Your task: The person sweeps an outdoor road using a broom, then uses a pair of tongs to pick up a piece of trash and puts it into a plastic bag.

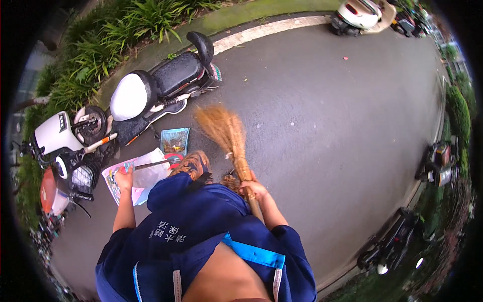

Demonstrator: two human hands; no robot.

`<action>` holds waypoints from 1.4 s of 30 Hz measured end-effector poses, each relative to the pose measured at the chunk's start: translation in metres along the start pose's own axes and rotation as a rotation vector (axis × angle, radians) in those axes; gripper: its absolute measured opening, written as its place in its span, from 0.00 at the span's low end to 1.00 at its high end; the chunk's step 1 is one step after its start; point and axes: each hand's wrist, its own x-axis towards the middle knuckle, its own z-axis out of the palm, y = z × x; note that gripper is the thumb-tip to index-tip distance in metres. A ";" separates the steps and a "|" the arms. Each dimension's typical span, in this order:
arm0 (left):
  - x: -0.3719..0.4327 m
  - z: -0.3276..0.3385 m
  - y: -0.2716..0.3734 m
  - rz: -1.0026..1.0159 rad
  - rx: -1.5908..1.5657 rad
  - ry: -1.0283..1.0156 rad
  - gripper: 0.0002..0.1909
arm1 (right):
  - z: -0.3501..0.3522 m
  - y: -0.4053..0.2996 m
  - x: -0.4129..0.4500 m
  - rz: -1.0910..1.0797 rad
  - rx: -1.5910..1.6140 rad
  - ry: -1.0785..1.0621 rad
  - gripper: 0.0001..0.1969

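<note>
My left hand grips the handle of a long-handled dustpan, together with a large printed plastic bag or sheet that hangs beside it. Leaves and litter lie in the blue dustpan, which rests on the wet road ahead of my feet. With my right hand I hold the handle of a straw broom. Its bristles fan out over the asphalt to the right of the dustpan and are blurred. Part of my patterned trouser leg shows between the two tools.
An electric scooter with a black seat stands close at the left, near a kerb and leafy plants. More scooters are parked at the far left. A cream scooter stands at the top right, and dark ones line the right kerb.
</note>
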 end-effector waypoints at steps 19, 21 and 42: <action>0.037 0.071 0.158 -0.613 0.033 0.069 0.21 | -0.011 -0.407 0.034 -0.377 -0.150 0.050 0.29; 0.031 0.074 0.169 -0.682 0.054 0.081 0.21 | 0.007 -0.435 0.051 -0.285 -0.166 -0.048 0.38; 0.061 0.141 0.292 -1.086 -0.122 0.210 0.23 | 0.138 -0.670 0.257 0.219 -0.651 -0.100 0.24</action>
